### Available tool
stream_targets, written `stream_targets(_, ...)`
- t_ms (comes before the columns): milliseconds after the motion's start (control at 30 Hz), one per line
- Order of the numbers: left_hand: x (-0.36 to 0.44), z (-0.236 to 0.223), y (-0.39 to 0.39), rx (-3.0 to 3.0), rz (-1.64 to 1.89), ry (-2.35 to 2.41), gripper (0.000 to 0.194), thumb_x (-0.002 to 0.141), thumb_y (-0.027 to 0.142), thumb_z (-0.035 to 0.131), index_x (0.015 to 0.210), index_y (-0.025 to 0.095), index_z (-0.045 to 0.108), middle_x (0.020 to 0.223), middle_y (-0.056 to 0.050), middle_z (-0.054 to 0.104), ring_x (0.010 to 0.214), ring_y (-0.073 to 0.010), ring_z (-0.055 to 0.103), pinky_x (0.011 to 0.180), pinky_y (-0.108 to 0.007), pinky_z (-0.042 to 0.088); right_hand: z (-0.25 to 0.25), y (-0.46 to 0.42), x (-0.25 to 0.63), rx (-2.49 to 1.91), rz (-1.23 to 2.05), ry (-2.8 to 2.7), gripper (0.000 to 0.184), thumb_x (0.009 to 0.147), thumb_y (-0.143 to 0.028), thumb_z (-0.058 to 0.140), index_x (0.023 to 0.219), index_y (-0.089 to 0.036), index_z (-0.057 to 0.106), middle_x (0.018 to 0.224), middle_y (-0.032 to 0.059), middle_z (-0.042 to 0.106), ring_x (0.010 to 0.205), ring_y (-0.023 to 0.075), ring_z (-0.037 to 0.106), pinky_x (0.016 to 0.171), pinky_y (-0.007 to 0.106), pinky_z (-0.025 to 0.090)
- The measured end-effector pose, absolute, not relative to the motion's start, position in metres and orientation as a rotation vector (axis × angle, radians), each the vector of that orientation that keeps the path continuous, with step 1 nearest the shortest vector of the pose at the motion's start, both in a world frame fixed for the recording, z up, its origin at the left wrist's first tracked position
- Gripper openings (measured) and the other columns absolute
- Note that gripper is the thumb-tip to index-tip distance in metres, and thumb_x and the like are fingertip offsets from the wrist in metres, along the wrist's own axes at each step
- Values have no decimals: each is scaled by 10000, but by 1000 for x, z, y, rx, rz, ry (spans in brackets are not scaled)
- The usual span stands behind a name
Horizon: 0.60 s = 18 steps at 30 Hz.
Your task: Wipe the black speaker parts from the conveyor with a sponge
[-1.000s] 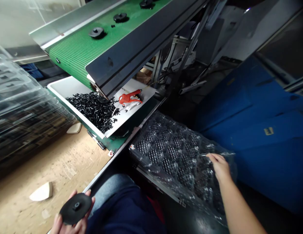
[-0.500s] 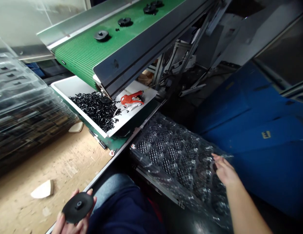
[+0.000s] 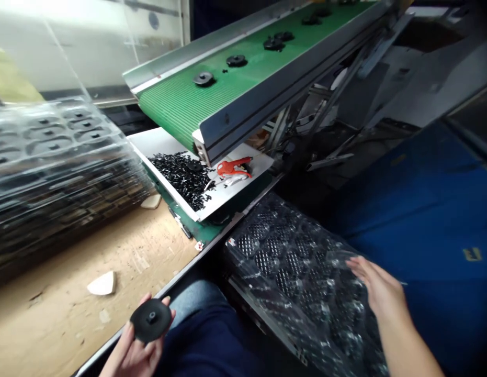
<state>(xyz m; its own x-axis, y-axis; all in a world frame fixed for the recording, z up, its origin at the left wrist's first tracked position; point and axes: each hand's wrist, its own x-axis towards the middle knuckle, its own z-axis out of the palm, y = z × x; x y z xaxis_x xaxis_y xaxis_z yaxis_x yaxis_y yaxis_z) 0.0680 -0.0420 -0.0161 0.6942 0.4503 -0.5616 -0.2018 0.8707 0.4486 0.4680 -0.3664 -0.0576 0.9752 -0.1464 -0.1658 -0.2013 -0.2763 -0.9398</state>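
My left hand [image 3: 143, 353] is closed around the edge of a round black plastic disc [image 3: 160, 320] with a short hollow peg at its middle, peg side up, over the front edge of the bench. My right hand [image 3: 378, 283] has its fingers stretched out, with nothing visible in them. It is over the right side of a clear plastic blister tray [image 3: 294, 272] with round ribbed pockets; I cannot tell whether the fingertips touch it. Similar black discs, one of them a nearer disc [image 3: 203, 79], lie on a green conveyor belt [image 3: 172, 107].
Below the belt's end, a white tray [image 3: 261, 166] holds a heap of small black plastic pieces [image 3: 184, 178] and orange-handled cutters [image 3: 231, 167]. Stacked clear trays [image 3: 51, 139] stand at left on the wooden bench [image 3: 137, 262], near a pale wedge-shaped piece [image 3: 102, 284]. Blue bins [image 3: 431, 209] are at right.
The view has swung left, so most things sit further right. My left hand keeps hold of the disc. The fingers of my right hand have straightened over the tray.
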Motion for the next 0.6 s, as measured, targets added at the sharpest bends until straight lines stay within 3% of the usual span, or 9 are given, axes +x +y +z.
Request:
stream_targets(100,67,-12,-46,354,452,758,425,783,46,570,1050,365,658,1120,-56,683,1025,-293,624,707,-258,576,-41,-322,449,-1819,233,125,211,846,-342,590,868,-133,614,776,3,635,679,117,612,655,294,518)
stream_targets(167,64,-10,-47,334,492,805,426,765,63,610,1076,351,647,1123,-75,682,1038,-306,616,699,-254,574,-32,-289,432,-1781,362,41,304,700,-443,703,773,-155,642,668,5,645,613,144,618,612,299,523)
stream_targets(233,59,-9,-47,296,519,856,525,747,70,638,1188,345,566,1153,-101,666,1066,-326,595,690,-256,573,-26,-254,412,-1733,507,-54,407,513,-507,787,711,-172,667,605,22,652,571,179,618,565,310,521)
stream_targets(300,54,-8,-47,234,550,892,669,752,76,639,1318,350,408,1193,-117,642,1086,-330,581,675,-249,570,-22,-219,388,-1681,669,-159,459,458,-534,800,708,-167,683,582,31,651,554,186,610,539,310,511)
stream_targets(400,45,-8,-46,172,600,929,751,782,96,615,1388,353,253,1199,-119,639,1069,-307,599,644,-228,562,-22,-166,350,-1593,886,-303,422,584,-515,760,761,-142,673,594,13,640,581,151,605,576,285,508)
stream_targets(500,34,-8,-44,166,644,938,724,794,86,597,1383,350,270,1176,-119,653,1053,-293,613,641,-233,562,-30,-113,312,-1525,1042,-403,250,795,-362,652,865,-122,632,701,-10,635,608,100,593,589,252,502)
stream_targets(600,21,-12,-41,135,692,922,723,793,66,588,1381,349,279,1146,-118,670,1034,-290,625,640,-242,561,-39,-59,282,-1471,1123,-448,165,875,-260,566,962,-123,595,824,-2,621,631,84,582,574,238,501)
